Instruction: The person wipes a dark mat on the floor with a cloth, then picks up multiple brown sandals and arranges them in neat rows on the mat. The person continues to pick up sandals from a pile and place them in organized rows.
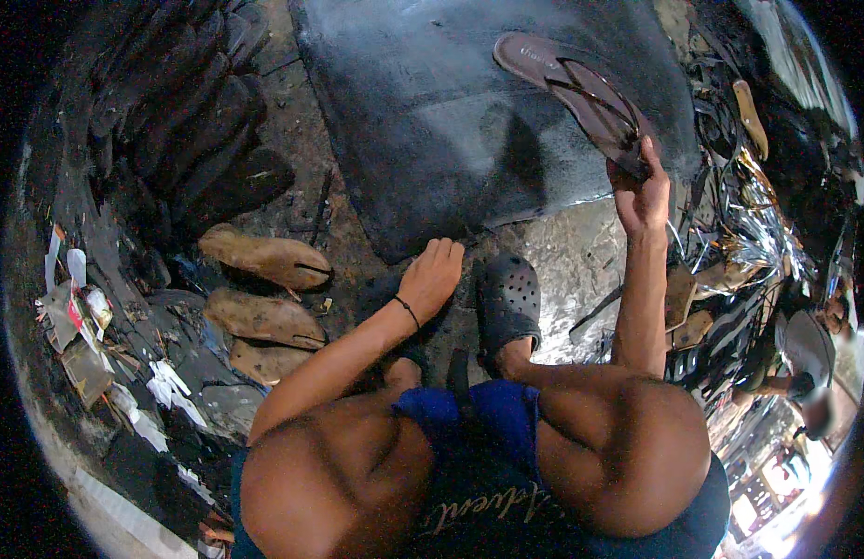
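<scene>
Your right hand (pixel 642 191) grips the sandal (pixel 581 104) by its near end, over the sheet (pixel 404 140) toward its near right corner. Left hand (pixel 435 277) by the near edge; can't tell its grip. Likely a handling step; next move calls for steadiness.

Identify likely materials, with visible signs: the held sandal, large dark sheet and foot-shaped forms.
Sandal: possibly rubber or synthetic leather; matte brown footbed, glossy straps. Dark sheet: perhaps rubber; smooth, black, faintly shiny. Foot-shaped forms: probably wood; tan-brown, worn, darkly stained.
</scene>
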Demonstrator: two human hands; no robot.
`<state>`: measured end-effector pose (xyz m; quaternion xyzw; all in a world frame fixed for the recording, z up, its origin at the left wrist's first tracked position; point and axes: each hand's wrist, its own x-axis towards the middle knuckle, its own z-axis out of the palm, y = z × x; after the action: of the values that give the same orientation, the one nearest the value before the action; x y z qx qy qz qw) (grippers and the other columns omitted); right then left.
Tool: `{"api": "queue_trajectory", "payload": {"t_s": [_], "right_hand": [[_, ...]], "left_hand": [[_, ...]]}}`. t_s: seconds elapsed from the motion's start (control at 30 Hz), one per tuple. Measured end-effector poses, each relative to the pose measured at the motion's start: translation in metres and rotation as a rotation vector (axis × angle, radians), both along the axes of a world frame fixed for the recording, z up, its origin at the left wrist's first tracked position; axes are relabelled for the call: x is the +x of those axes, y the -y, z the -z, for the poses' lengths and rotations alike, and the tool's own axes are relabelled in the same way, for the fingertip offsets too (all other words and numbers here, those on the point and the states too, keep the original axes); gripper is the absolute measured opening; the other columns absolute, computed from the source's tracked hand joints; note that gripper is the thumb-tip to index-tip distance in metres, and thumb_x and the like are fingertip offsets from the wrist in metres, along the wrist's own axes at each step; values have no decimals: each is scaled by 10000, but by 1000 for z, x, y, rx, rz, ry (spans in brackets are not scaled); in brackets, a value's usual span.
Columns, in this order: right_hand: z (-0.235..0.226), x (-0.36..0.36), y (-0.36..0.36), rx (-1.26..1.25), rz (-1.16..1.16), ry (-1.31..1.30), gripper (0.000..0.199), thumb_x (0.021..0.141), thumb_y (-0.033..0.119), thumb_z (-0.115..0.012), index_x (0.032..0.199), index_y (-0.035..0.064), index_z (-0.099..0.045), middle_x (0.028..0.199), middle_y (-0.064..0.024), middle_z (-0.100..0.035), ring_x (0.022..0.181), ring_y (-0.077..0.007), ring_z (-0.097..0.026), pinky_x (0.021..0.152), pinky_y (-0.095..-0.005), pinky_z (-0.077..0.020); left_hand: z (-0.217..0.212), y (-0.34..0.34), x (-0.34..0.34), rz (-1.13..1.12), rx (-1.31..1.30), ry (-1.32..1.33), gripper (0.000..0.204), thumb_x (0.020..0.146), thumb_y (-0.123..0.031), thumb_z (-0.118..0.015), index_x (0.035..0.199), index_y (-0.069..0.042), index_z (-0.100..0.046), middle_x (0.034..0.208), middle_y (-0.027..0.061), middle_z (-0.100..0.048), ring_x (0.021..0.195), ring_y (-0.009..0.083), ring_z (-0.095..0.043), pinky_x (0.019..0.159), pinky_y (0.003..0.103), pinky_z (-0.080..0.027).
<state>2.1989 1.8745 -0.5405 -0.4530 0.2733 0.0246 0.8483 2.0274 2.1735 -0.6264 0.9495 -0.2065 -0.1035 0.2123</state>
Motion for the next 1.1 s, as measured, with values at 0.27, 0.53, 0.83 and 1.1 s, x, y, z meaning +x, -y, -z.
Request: {"api": "queue_trajectory", "payload": {"t_s": [0.27, 0.53, 0.83, 1.1], "right_hand": [[-4, -11, -26, -91, -197, 1, 343, 986, 327, -627, 1237, 93, -620, 1179, -45, -647, 1077, -189, -582, 969, -367, -446], [23, -11, -32, -70, -510, -3, 520, 952, 322, -691, 1375, 67, -529, 1296, -40, -613, 1191, -179, -551, 1015, -373, -404], [52, -13, -41, -451, -846, -84, 618, 893, 380, -767, 1353, 33, -542, 1212, -47, -635, 1064, -139, -602, 837, -304, -501], [79, -23, -51, -936, -710, -14, 633, 757, 424, -859, 1207, 24, -664, 1099, -154, -725, 1017, -256, -690, 901, -379, -534]], "left_hand": [[-8, 0, -58, 445, -131, -753, 172, 947, -146, -528, 1008, -31, -640, 828, 238, -687, 784, 448, -678, 727, 539, -555], [-91, -88, 3, -247, -363, -534, 332, 942, -354, -605, 915, -28, -664, 764, 238, -644, 765, 457, -635, 672, 491, -510], [-35, -104, 37, -957, -1035, -572, 401, 940, -244, -718, 1233, 15, -626, 1026, 85, -701, 936, 171, -673, 788, 288, -566], [-33, -89, 41, -919, -425, -481, 557, 783, -369, -857, 1121, 40, -687, 946, 134, -752, 832, 163, -712, 750, 304, -570]]}}
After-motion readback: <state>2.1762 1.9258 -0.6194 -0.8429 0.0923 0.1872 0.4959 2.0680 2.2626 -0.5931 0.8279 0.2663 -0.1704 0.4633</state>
